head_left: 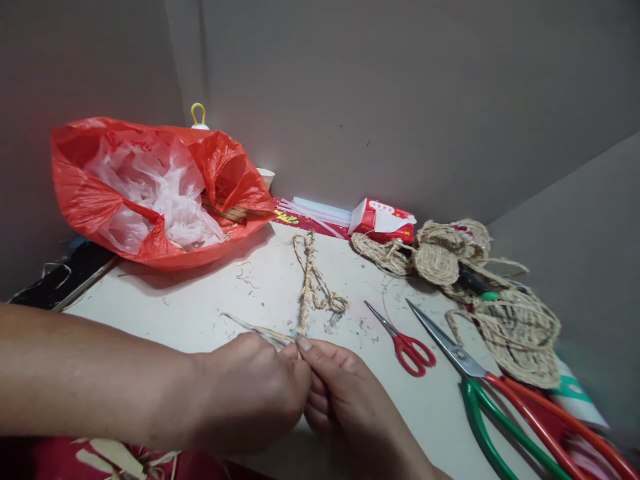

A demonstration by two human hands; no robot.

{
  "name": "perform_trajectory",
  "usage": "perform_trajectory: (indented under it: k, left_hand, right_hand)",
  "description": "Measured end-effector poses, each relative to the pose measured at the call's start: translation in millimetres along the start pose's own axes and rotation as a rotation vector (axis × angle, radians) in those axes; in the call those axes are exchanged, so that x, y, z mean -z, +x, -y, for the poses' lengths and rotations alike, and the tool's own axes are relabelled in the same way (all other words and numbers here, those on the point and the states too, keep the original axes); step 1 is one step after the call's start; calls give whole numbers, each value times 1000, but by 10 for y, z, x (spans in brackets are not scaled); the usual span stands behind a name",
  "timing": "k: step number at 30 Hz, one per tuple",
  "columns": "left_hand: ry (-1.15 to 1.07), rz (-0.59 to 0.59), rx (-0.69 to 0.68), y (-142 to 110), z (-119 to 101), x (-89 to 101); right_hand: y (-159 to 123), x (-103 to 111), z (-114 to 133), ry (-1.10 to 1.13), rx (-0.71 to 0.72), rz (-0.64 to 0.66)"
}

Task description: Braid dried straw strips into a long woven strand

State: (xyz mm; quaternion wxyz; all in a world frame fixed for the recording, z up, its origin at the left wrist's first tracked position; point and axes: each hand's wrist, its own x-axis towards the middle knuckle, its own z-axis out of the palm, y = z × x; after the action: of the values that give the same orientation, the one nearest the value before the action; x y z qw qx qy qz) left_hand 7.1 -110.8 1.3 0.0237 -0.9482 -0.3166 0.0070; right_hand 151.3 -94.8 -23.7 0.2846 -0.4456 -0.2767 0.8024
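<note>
A thin braided straw cord (pixel 303 303) runs up the white table from my fingertips, and its far part loops back to the right. My right hand (pixel 347 393) pinches the near end of this cord between thumb and fingers. Against it, my left hand (pixel 260 380) is closed in a fist with its back toward me, at the same end of the cord. A loose straw strand (pixel 257 328) sticks out to the left above my left knuckles. What lies inside the left fingers is mostly hidden.
Small red-handled scissors (pixel 407 347) and large red-and-green-handled shears (pixel 467 360) lie to the right. Coiled straw pieces (pixel 520 327) are heaped beyond them. A red plastic bag (pixel 165 247) stands at back left, a tissue pack (pixel 383 220) by the wall.
</note>
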Motion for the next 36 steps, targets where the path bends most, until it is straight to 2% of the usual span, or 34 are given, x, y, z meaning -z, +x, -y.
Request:
perform_trajectory:
  k: [2,4,6,7,8,11,12,13,16,18,21,26,30,36]
  left_hand:
    - [-65,40,-23,-42,-83,-51]
    - [-153,130,-25,-120,-141,-35]
    - [-253,182,30,-211,-128,57]
    - [-314,167,82,-248,-87,124]
    - [-391,113,147,-271,-26,197]
    - [-639,-174,415,-228,217,353]
    - [-748,-231,488,-178,290,359]
    - [-880,-227,530,-117,347,338]
    - [-1407,67,591,75,411,160]
    - [-1590,168,618,157,391,36]
    - [-1581,117,606,183,359,-44]
    - [-1513,128,550,154,418,-31]
    - [-1506,160,542,161,497,-69]
    - [-1766,262,586,156,505,-103]
  right_hand:
    - [-2,2,-4,-13,3,9]
    - [1,14,-1,-20,3,4]
    - [4,29,10,-25,5,-3]
    - [5,36,18,-27,5,4]
    - [7,43,26,-27,6,18]
    - [13,59,49,-27,3,86]
    - [17,63,54,-25,-1,102]
    - [21,67,59,-24,-7,113]
    - [33,83,75,-42,-18,135]
    - [35,101,100,-70,-33,144]
    - [28,135,166,-121,-70,160]
    - [35,204,284,-288,-81,250]
    - [46,262,314,-505,12,268]
    - [44,290,293,-831,217,213]
